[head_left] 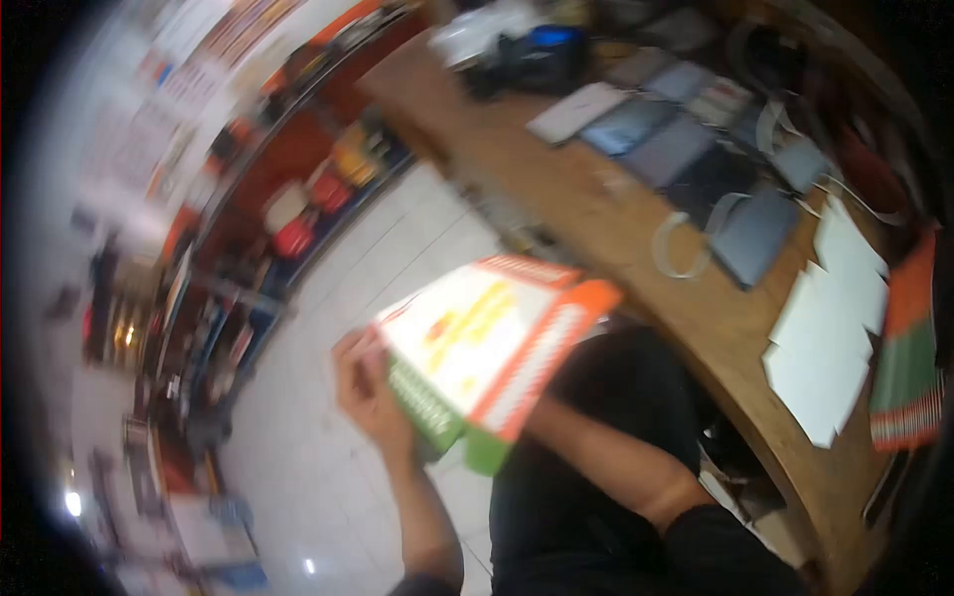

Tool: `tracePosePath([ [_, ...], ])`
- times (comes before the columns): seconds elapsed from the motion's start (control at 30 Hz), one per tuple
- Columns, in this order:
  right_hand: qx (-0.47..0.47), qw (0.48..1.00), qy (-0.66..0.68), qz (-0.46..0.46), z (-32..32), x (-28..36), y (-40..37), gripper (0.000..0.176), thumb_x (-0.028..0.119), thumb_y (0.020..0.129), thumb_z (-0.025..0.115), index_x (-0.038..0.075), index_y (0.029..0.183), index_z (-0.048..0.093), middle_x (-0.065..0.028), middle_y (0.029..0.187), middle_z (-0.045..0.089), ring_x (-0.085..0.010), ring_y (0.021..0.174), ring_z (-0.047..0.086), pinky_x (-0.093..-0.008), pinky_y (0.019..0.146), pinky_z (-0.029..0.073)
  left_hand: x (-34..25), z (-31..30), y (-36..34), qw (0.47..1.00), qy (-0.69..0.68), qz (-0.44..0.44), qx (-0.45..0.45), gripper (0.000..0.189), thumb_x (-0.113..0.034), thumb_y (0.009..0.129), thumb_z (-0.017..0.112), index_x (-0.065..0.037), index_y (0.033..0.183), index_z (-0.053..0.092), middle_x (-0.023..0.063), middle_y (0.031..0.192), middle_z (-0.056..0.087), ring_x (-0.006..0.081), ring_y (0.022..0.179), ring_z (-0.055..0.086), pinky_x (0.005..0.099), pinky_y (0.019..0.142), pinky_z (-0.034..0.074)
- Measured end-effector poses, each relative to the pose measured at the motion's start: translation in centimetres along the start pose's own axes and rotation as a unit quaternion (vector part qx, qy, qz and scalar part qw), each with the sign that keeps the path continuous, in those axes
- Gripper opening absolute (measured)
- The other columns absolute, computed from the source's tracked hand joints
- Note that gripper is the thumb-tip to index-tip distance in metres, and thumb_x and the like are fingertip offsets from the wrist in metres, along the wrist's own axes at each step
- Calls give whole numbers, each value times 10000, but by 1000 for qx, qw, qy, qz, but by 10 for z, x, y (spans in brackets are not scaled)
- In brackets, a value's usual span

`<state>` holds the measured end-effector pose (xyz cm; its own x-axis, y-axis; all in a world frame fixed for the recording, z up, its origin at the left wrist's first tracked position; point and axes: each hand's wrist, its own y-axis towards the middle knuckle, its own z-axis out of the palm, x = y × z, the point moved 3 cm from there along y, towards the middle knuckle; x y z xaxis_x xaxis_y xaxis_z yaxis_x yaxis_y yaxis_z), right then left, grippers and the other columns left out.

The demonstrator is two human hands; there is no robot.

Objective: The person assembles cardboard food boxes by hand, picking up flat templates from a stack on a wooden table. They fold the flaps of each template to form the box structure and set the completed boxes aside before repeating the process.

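A printed cardboard carton (457,338), white with orange and green sides and yellow lettering, is held tilted above my lap, its end flaps sticking out. My left hand (370,382) is closed on its left edge, with the fingers partly blurred. From the right, my right hand (545,419) reaches behind the carton, so only the wrist area shows and the fingers are hidden. The print is too blurred to read.
To the right runs a wooden table (646,248) with several phones or tablets (681,149), a grey device (753,238) with a pale cable, unfolded white card sheets (825,338) and an orange-green striped piece (909,348). Shelves (288,129) line the left beyond the tiled floor (318,397).
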<state>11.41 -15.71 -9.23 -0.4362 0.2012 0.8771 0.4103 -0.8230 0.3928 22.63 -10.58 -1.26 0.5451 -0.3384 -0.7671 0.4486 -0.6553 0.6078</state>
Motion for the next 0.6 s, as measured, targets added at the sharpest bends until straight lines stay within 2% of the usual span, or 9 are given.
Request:
tracePosePath([
  [0.1, 6, 1000, -5, 28, -9, 11, -2, 326, 127, 875, 683, -14, 1161, 613, -208, 1207, 609, -323, 1145, 589, -408, 966, 468, -3, -12, 6, 997, -37, -25, 57, 70, -20, 934, 647, 29, 980, 663, 122, 1119, 619, 196, 1050, 583, 326, 962, 435],
  [0.17, 5, 999, -6, 39, -15, 18, -1, 327, 125, 875, 683, -13, 1162, 613, -207, 1208, 606, -325, 1146, 587, -410, 966, 467, 1, -23, 9, 986, -76, -81, 123, 95, -39, 923, 670, 27, 992, 678, 119, 1105, 628, 193, 1057, 579, 321, 963, 433],
  [0.23, 6, 999, -2, 49, -17, 20, -2, 327, 124, 874, 683, -12, 1163, 613, -207, 1210, 604, -327, 1147, 585, -411, 967, 466, -3, -29, 10, 983, -84, -94, 136, 121, -48, 915, 681, 31, 1004, 703, 122, 1132, 634, 194, 1072, 574, 324, 960, 433],
  [0.37, 9, 999, -8, 49, -14, 18, 3, 328, 121, 874, 682, -11, 1166, 612, -207, 1213, 600, -332, 1149, 581, -413, 969, 463, 0, -38, 14, 973, -117, -93, 175, 141, -50, 907, 682, 37, 1008, 729, 134, 1174, 638, 219, 1097, 585, 339, 975, 432],
  [0.53, 10, 999, -20, 41, -10, 13, 16, 329, 117, 873, 682, -9, 1169, 612, -207, 1217, 594, -338, 1151, 576, -416, 970, 460, -6, -41, 15, 978, -26, -32, 203, 130, -57, 900, 691, 19, 990, 747, 107, 1159, 657, 230, 1067, 616, 357, 952, 463],
  [0.6, 10, 999, -22, 43, -11, 13, 15, 330, 116, 873, 681, -9, 1170, 612, -207, 1219, 592, -340, 1153, 574, -417, 971, 459, -11, -41, 14, 981, -1, -33, 191, 136, -52, 896, 691, 9, 999, 755, 101, 1150, 664, 229, 1068, 619, 361, 956, 468],
])
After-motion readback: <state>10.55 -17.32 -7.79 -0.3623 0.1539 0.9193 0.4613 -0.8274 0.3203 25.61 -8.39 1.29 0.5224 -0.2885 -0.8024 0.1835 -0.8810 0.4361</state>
